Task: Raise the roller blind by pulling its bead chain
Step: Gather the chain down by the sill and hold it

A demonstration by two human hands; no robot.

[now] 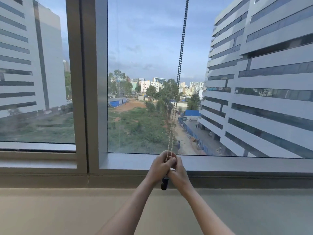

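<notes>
A bead chain (pixel 179 65) hangs in two strands from beyond the top edge down in front of the right window pane. Both strands run into my hands just above the sill. My left hand (pixel 158 168) is closed on the chain, thumb on top. Pressed against it on the right, my right hand (pixel 177 172) also grips the chain. A black weight (pixel 164 183) at the chain's lower end hangs below and between the two hands. The roller blind itself is out of view above the frame.
A grey window frame post (pixel 88 82) divides two glass panes. The sill (pixel 237 164) runs across at hand height, with a beige wall below it. Office buildings, trees and open ground lie outside.
</notes>
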